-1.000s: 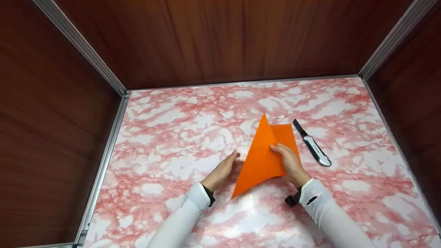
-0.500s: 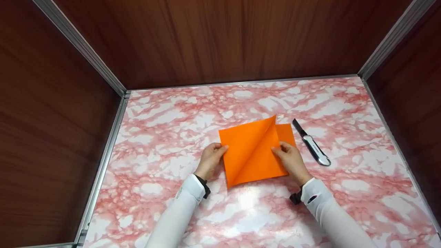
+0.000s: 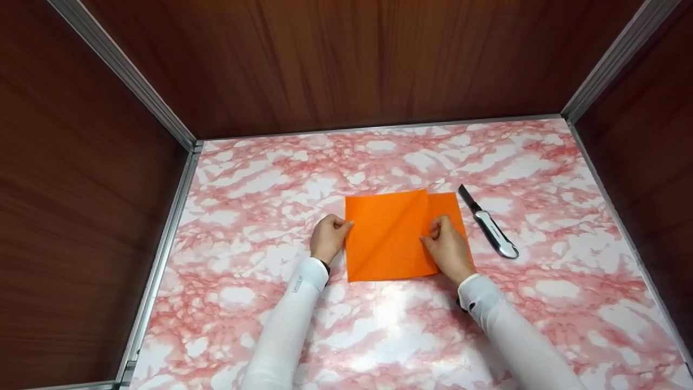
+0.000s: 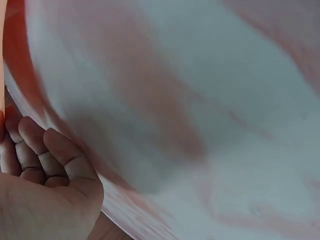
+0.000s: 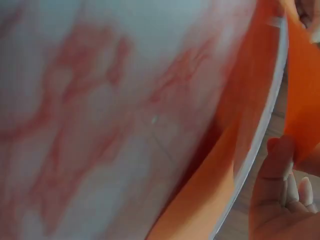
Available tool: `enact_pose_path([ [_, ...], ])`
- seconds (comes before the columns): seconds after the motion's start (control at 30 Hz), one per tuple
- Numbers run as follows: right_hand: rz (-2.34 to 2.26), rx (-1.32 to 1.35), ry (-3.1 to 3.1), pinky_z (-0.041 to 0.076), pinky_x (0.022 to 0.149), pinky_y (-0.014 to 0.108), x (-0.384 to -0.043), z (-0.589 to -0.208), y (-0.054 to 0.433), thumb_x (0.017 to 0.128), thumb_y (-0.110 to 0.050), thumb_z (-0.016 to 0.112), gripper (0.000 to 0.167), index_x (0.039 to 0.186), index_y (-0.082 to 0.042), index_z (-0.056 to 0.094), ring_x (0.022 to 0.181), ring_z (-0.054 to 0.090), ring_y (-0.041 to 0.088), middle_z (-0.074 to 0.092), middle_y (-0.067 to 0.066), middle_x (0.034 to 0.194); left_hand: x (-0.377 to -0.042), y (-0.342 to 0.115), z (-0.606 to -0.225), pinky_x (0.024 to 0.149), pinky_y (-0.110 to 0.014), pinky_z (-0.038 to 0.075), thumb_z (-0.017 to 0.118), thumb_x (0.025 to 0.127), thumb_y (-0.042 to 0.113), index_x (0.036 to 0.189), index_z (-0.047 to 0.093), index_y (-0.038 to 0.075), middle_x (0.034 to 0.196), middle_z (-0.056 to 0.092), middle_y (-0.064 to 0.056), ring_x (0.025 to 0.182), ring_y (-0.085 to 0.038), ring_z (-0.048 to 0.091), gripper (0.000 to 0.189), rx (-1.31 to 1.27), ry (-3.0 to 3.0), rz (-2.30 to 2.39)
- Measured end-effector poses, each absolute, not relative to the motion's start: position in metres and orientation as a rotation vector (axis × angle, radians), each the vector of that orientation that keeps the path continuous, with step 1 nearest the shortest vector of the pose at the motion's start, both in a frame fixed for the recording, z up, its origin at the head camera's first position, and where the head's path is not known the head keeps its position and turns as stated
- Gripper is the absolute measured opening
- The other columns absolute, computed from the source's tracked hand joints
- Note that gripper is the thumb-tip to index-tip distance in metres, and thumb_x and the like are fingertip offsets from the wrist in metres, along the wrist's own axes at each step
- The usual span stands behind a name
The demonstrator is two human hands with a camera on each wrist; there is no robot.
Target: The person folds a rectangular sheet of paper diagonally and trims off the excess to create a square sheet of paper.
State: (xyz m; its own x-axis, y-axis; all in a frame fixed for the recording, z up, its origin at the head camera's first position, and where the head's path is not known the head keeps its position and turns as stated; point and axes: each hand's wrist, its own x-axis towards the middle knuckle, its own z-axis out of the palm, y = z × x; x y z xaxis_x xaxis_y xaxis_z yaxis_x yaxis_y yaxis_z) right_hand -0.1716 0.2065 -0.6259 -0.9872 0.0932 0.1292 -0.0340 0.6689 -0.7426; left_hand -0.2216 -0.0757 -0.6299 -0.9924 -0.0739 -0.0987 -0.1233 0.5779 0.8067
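Note:
An orange square sheet of paper (image 3: 385,238) with a diagonal crease is spread between my hands in the head view. My left hand (image 3: 328,239) pinches its left edge between thumb and curled fingers. On the opposite side my right hand (image 3: 450,250) pinches the right edge, which looks slightly raised. Beneath that side a second orange sheet (image 3: 445,203) shows, partly covered. In the right wrist view, the thumb and fingers of the right hand (image 5: 275,195) grip the orange paper (image 5: 302,85). The left wrist view shows the left hand (image 4: 55,185) with bent fingers, its fingertips partly cut off.
A utility knife (image 3: 494,230) with a dark blade and a silver-and-black handle lies just right of the sheets, blade pointing away. The table (image 3: 260,216) has a red-and-white marbled top. Dark wood panels (image 3: 346,65) with metal edging stand around it.
The left hand, apart from the paper at first, took hold of its left edge. The folded sheet has been opened into a square and lowered flatter. The knife has stayed put.

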Motion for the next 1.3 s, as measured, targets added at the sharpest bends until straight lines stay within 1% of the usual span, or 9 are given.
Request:
enact_pose_path([
  [0.13,1.113,0.038,-2.795,0.047,0.068,0.041,-0.175,-0.63,0.204,0.087,-0.011,0.073,0.028,0.11,-0.008,0.057,0.075,0.059,0.027,0.064,0.009,0.087,-0.224,-0.075,-0.632,0.064,-0.032,0.046,0.069,0.09,0.041,0.084,0.066,0.021,0.076,0.062,0.006,0.066,-0.015,0.056,0.021,-0.151,2.798,1.29],
  [0.23,1.029,0.133,-2.845,0.049,0.082,0.046,-0.178,-0.632,0.202,0.089,-0.01,0.071,0.035,0.122,-0.005,0.063,0.09,0.063,0.031,0.068,0.014,0.104,-0.226,-0.075,-0.635,0.062,-0.032,0.045,0.067,0.091,0.041,0.082,0.062,0.021,0.073,0.06,0.006,0.063,-0.015,0.055,0.023,-0.136,2.836,1.232],
  [0.33,0.944,0.202,-2.881,0.045,0.091,0.05,-0.18,-0.634,0.2,0.089,-0.009,0.069,0.037,0.125,-0.002,0.065,0.101,0.062,0.036,0.067,0.018,0.114,-0.227,-0.075,-0.638,0.061,-0.032,0.044,0.067,0.092,0.04,0.081,0.061,0.021,0.072,0.059,0.006,0.063,-0.014,0.055,0.023,-0.128,2.863,1.184],
  [0.6,0.777,0.234,-2.91,0.048,0.081,0.05,-0.183,-0.639,0.195,0.088,-0.008,0.071,0.03,0.117,-0.001,0.069,0.085,0.061,0.039,0.066,0.019,0.095,-0.228,-0.075,-0.641,0.061,-0.033,0.045,0.066,0.093,0.036,0.082,0.06,0.019,0.072,0.059,0.005,0.062,-0.014,0.055,0.021,-0.08,2.913,1.09],
  [0.8,0.72,0.238,-2.924,0.047,0.084,0.05,-0.182,-0.638,0.196,0.089,-0.011,0.07,0.031,0.117,0.001,0.069,0.09,0.06,0.039,0.066,0.021,0.098,-0.228,-0.074,-0.643,0.061,-0.033,0.046,0.067,0.093,0.033,0.082,0.06,0.018,0.072,0.059,0.006,0.063,-0.015,0.056,0.02,-0.013,2.984,1.015],
  [0.93,0.671,0.256,-2.904,0.045,0.077,0.048,-0.183,-0.637,0.198,0.087,-0.014,0.073,0.03,0.113,0.001,0.071,0.085,0.054,0.038,0.06,0.018,0.09,-0.227,-0.073,-0.645,0.06,-0.034,0.046,0.067,0.093,0.031,0.082,0.058,0.018,0.073,0.057,0.006,0.064,-0.015,0.056,0.02,0.023,3.05,0.945],
  [1.03,0.627,0.279,-2.88,0.042,0.076,0.047,-0.185,-0.637,0.198,0.085,-0.014,0.075,0.028,0.108,0.001,0.072,0.087,0.048,0.037,0.055,0.016,0.091,-0.227,-0.073,-0.647,0.06,-0.035,0.047,0.068,0.093,0.031,0.088,0.059,0.016,0.077,0.058,0.004,0.067,-0.016,0.057,0.017,0.052,3.094,0.901],
  [1.1,0.623,0.306,-2.87,0.042,0.08,0.048,-0.187,-0.637,0.196,0.084,-0.011,0.075,0.03,0.112,0.002,0.07,0.092,0.047,0.038,0.055,0.018,0.1,-0.227,-0.072,-0.649,0.062,-0.035,0.048,0.068,0.092,0.03,0.098,0.06,0.014,0.084,0.059,0.002,0.072,-0.017,0.058,0.019,0.072,3.122,0.873],
  [1.3,0.615,0.504,-2.981,0.04,0.096,0.053,-0.19,-0.634,0.184,0.094,0.005,0.056,0.048,0.139,-0.009,0.054,0.117,0.042,0.044,0.045,0.019,0.142,-0.229,-0.068,-0.652,0.071,-0.043,0.051,0.071,0.09,0.028,0.133,0.051,0.008,0.108,0.057,-0.01,0.087,-0.029,0.061,0.051,0.118,3.209,0.796],
])
